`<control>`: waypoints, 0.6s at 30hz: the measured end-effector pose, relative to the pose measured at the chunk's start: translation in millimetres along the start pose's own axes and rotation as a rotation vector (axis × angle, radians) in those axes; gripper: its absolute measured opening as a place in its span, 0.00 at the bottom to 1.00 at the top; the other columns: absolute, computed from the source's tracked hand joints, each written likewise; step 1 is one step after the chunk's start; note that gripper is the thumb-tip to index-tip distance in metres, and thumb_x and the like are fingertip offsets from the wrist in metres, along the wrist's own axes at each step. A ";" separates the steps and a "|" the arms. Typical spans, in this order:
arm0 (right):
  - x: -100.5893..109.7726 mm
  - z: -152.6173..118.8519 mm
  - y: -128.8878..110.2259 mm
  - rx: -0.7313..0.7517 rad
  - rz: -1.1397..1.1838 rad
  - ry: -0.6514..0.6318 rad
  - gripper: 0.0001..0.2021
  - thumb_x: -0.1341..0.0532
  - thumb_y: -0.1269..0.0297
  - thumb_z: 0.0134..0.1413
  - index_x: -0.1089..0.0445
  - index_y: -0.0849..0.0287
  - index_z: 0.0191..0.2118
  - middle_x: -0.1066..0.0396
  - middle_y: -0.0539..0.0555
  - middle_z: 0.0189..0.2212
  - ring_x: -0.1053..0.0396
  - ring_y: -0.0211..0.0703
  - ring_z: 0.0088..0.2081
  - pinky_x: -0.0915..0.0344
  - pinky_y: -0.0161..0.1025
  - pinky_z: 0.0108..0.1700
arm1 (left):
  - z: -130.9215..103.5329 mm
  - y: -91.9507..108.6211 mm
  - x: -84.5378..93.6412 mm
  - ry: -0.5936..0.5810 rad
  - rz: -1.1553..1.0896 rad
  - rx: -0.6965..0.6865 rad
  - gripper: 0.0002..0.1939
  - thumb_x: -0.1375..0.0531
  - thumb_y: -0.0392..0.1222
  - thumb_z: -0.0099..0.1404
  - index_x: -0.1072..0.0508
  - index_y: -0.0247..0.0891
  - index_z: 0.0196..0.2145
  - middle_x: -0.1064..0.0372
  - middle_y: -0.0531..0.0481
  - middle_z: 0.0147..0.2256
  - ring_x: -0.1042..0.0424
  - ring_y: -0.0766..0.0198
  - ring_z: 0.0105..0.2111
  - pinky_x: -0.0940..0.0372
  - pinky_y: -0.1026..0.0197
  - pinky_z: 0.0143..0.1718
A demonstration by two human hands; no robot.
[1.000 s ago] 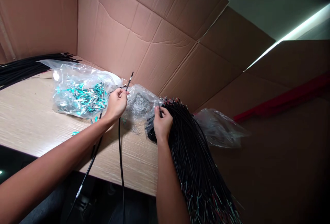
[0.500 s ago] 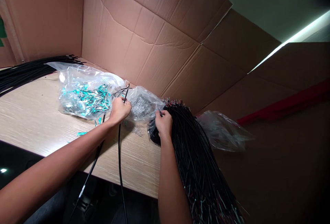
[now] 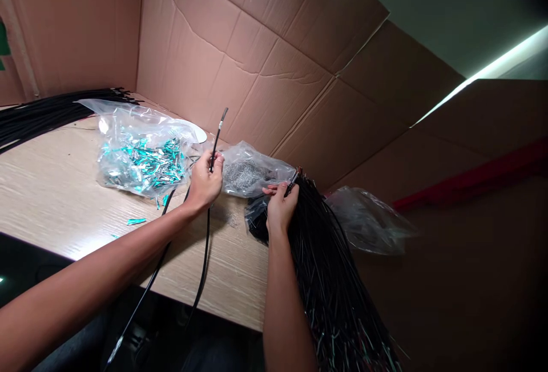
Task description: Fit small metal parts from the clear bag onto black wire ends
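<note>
A black cable (image 3: 207, 235) is pinched in my left hand (image 3: 206, 179), its stripped end pointing up and the rest hanging past the table edge. My right hand (image 3: 282, 203) is closed on a thin dark piece with a shiny tip, too small to make out, at the top of a large bundle of black cables (image 3: 329, 258). Between the hands lies a clear bag of fine silvery bits (image 3: 244, 175). Left of my left hand sits a clear bag of green and silver foil strips (image 3: 149, 161).
More black cables (image 3: 47, 112) lie at the back left. Cardboard walls (image 3: 231, 47) rise behind the wooden table (image 3: 55, 189). An crumpled clear bag (image 3: 372, 221) is right of the bundle. Another cable (image 3: 149, 286) hangs over the front edge.
My left hand has moved slightly right and the cable end now stands higher. My right hand has shifted right to the top of the cable bundle.
</note>
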State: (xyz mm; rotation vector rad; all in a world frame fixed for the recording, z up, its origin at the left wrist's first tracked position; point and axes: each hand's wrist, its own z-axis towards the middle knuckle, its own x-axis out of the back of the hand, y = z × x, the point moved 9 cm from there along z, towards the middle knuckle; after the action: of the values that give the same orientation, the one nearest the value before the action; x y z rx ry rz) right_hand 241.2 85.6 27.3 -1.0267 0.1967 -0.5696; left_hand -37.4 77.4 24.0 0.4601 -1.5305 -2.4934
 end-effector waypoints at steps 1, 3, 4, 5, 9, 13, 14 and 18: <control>-0.8 -1.8 -7.4 0.040 0.006 0.002 0.17 0.45 0.42 0.70 0.40 0.51 0.42 0.26 0.49 0.30 0.24 0.44 0.28 0.27 0.42 0.39 | 0.0 1.4 3.3 0.030 0.008 -0.006 0.09 0.44 0.46 0.78 0.31 0.40 0.40 0.30 0.48 0.35 0.32 0.61 0.34 0.40 0.61 0.34; -2.4 -6.5 -21.9 0.111 0.002 0.003 0.15 0.45 0.45 0.72 0.40 0.51 0.41 0.26 0.49 0.30 0.25 0.43 0.29 0.28 0.41 0.40 | -1.0 7.3 7.4 0.064 0.019 -0.040 0.09 0.45 0.46 0.79 0.32 0.41 0.41 0.30 0.48 0.37 0.32 0.60 0.36 0.39 0.60 0.36; -2.8 -8.9 -28.4 0.138 -0.008 0.007 0.14 0.46 0.46 0.72 0.40 0.51 0.41 0.25 0.49 0.31 0.25 0.42 0.29 0.28 0.40 0.40 | -1.8 11.2 8.4 0.073 0.019 -0.064 0.09 0.45 0.46 0.79 0.32 0.41 0.41 0.30 0.48 0.38 0.32 0.60 0.36 0.38 0.59 0.37; -3.0 -11.2 -34.0 0.161 -0.020 0.012 0.14 0.46 0.47 0.73 0.40 0.51 0.41 0.25 0.50 0.31 0.26 0.41 0.29 0.28 0.40 0.40 | -2.7 15.2 9.1 0.078 0.018 -0.087 0.08 0.46 0.46 0.79 0.32 0.41 0.42 0.30 0.47 0.38 0.31 0.60 0.37 0.38 0.59 0.38; -8.4 -15.7 -38.8 0.160 -0.064 -0.044 0.13 0.46 0.49 0.73 0.38 0.51 0.39 0.26 0.48 0.29 0.28 0.40 0.27 0.30 0.38 0.37 | -4.3 19.1 5.8 0.046 0.053 -0.105 0.08 0.46 0.44 0.80 0.31 0.41 0.42 0.28 0.47 0.38 0.30 0.59 0.37 0.37 0.58 0.40; -18.7 -16.1 -17.3 0.045 -0.289 -0.191 0.11 0.45 0.54 0.71 0.37 0.52 0.36 0.29 0.47 0.25 0.31 0.40 0.23 0.37 0.36 0.31 | -2.3 0.5 -0.6 -0.011 0.153 -0.021 0.07 0.45 0.42 0.78 0.30 0.40 0.40 0.27 0.46 0.36 0.30 0.58 0.36 0.38 0.57 0.39; -20.0 -16.4 -13.1 0.032 -0.347 -0.214 0.10 0.45 0.56 0.70 0.36 0.52 0.36 0.27 0.48 0.25 0.31 0.41 0.24 0.37 0.36 0.31 | -1.7 -4.3 -0.9 -0.013 0.171 -0.007 0.07 0.44 0.41 0.77 0.30 0.40 0.39 0.27 0.46 0.36 0.30 0.58 0.35 0.39 0.57 0.39; -26.5 -18.8 -6.9 0.009 -0.422 -0.292 0.10 0.48 0.58 0.72 0.33 0.53 0.40 0.21 0.52 0.31 0.27 0.42 0.27 0.36 0.37 0.35 | 0.1 -11.3 -2.6 -0.028 0.187 -0.015 0.06 0.44 0.40 0.76 0.30 0.40 0.40 0.27 0.45 0.38 0.30 0.57 0.36 0.39 0.57 0.40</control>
State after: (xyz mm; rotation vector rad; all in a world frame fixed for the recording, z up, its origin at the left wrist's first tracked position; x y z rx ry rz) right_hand 208.8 83.0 20.7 -1.1360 -0.2874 -0.7897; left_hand -34.9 83.4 14.4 0.2670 -1.4899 -2.3757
